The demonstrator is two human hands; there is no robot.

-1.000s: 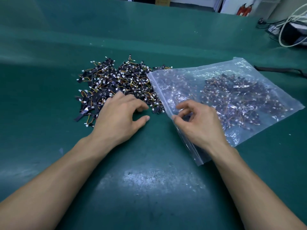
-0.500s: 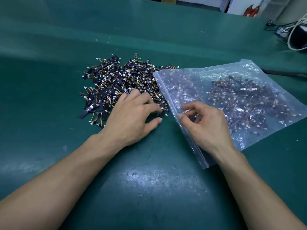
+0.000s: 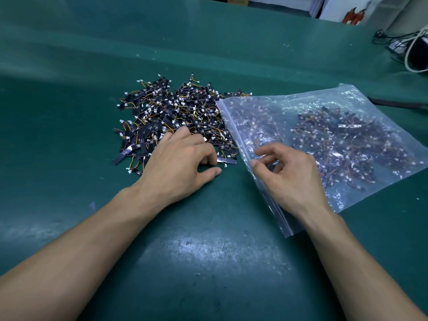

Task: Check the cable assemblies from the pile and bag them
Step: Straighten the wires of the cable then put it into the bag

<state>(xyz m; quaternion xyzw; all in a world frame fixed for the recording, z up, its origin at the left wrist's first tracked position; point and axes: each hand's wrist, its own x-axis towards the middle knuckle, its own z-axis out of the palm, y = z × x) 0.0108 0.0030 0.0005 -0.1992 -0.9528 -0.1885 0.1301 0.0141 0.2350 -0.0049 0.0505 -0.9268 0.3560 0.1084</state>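
A pile of cable assemblies, black strips with orange wires and white plugs, lies on the green mat. My left hand rests on the pile's near edge, its fingers curled over a few assemblies and its thumb on the mat. One black strip sticks out from under the fingertips. To the right lies a clear zip bag holding many assemblies. My right hand pinches the bag's open left edge between thumb and forefinger.
The green mat covers the whole bench. White and black cables with a dark device sit at the far right corner. A black cord lies just behind the bag.
My left hand has slid forward onto the pile's near edge and curled its fingers over some assemblies. My right hand keeps its pinch on the bag's edge.
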